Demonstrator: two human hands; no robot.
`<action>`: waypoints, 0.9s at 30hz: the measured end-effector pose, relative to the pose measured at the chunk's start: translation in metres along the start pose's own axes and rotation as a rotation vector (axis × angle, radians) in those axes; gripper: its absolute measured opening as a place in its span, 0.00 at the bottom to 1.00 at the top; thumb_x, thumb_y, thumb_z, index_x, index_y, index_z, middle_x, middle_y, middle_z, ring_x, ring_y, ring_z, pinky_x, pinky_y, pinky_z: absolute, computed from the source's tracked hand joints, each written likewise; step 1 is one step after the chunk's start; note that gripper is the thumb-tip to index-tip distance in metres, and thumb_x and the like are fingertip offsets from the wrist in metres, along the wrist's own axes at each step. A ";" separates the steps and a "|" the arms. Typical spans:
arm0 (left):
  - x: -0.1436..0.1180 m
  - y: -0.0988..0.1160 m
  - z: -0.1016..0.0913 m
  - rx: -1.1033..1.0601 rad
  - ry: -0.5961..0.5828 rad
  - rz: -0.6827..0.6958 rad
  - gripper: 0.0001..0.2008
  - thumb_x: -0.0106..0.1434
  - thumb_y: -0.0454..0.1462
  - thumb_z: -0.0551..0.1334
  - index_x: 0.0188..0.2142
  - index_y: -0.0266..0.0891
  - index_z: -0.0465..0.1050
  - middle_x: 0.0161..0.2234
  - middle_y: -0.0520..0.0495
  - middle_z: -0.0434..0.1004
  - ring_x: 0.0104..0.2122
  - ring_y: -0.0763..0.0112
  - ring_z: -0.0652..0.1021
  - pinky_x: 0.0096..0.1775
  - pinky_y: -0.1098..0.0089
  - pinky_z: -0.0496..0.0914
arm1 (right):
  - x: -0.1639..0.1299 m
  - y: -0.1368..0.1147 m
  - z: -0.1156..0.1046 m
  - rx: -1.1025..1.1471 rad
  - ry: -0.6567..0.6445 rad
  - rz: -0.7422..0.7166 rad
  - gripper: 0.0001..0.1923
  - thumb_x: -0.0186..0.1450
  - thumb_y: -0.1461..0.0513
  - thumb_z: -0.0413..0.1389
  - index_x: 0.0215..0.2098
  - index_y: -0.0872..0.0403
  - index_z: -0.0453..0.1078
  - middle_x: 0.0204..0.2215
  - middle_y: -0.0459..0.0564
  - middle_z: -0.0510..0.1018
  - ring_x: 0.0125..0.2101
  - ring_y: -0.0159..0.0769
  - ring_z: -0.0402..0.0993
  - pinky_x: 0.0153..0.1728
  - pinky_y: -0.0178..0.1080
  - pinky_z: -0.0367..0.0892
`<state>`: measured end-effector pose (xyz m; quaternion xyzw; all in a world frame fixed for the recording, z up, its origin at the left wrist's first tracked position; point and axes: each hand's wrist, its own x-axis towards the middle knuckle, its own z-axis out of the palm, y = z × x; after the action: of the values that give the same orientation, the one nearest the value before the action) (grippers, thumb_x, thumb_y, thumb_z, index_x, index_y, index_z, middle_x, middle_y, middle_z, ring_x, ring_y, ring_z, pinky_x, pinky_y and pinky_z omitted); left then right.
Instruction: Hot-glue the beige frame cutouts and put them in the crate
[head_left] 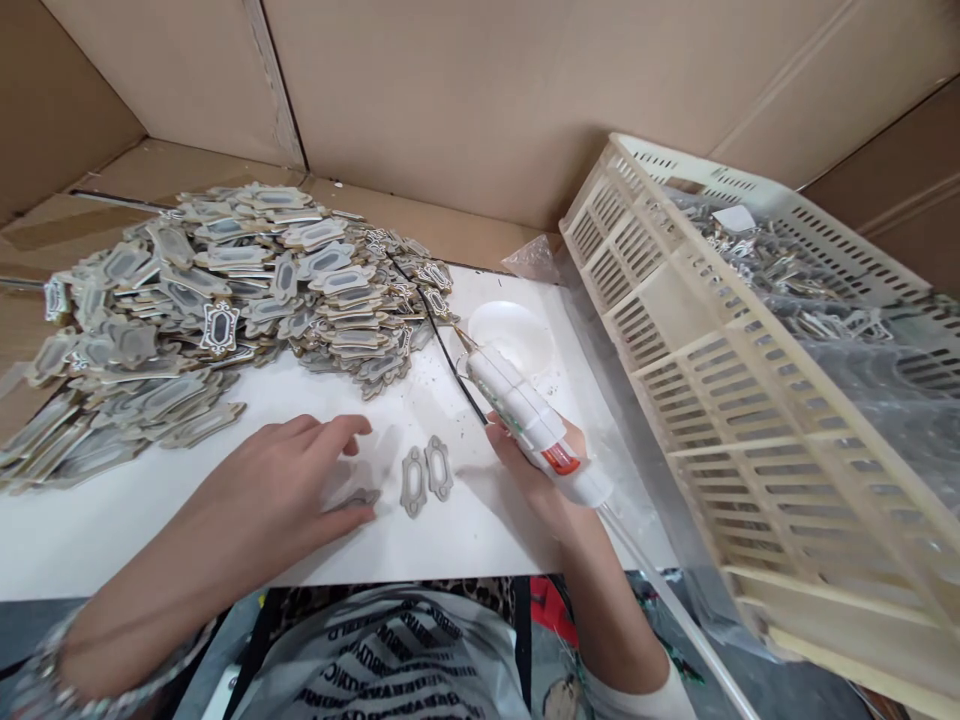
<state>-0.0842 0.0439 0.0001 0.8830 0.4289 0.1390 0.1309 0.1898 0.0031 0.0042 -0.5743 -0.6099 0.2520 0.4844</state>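
Note:
My right hand (536, 470) is wrapped round a white hot glue gun (525, 410), whose brass nozzle points away from me over a white dish (529, 335). A long clear glue stick (667, 600) sticks out of the gun's rear. My left hand (307, 470) hovers low above the white tabletop with thumb and fingers apart. Partly hidden beneath it is a small grey piece (364, 498). Two small grey openwork frames (413, 482) lie side by side between my hands. Their exact material cannot be told.
A large heap of ornate metal frames (255, 270) covers the left and back of the white table (292, 560). On the right stands a cream slatted plastic crate (675, 330) with bagged metal parts. A black cord (446, 350) runs to the gun. Cardboard walls (450, 100) enclose the back.

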 end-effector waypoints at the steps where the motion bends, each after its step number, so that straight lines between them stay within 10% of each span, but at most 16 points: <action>1: -0.005 -0.002 -0.001 0.025 0.001 0.018 0.20 0.57 0.48 0.67 0.46 0.46 0.71 0.36 0.45 0.81 0.35 0.50 0.80 0.34 0.59 0.72 | -0.001 0.001 0.000 -0.001 0.004 -0.003 0.09 0.63 0.61 0.59 0.26 0.50 0.68 0.24 0.45 0.76 0.25 0.36 0.74 0.27 0.38 0.66; 8: -0.030 -0.001 -0.002 0.025 -0.012 0.085 0.08 0.62 0.45 0.60 0.31 0.49 0.74 0.29 0.47 0.79 0.28 0.56 0.79 0.28 0.61 0.71 | -0.002 0.002 0.001 -0.026 -0.011 0.005 0.03 0.64 0.61 0.59 0.31 0.50 0.71 0.29 0.46 0.80 0.29 0.38 0.78 0.29 0.38 0.70; 27: -0.017 0.015 -0.020 -0.146 0.425 0.012 0.09 0.68 0.41 0.61 0.44 0.60 0.78 0.44 0.59 0.84 0.35 0.68 0.84 0.39 0.68 0.80 | -0.007 -0.002 -0.004 0.084 -0.209 -0.159 0.05 0.66 0.63 0.57 0.31 0.50 0.71 0.31 0.48 0.78 0.29 0.36 0.76 0.30 0.37 0.72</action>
<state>-0.0909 0.0240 0.0220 0.8247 0.4302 0.3532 0.1004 0.1912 -0.0051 0.0053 -0.4740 -0.6895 0.2968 0.4603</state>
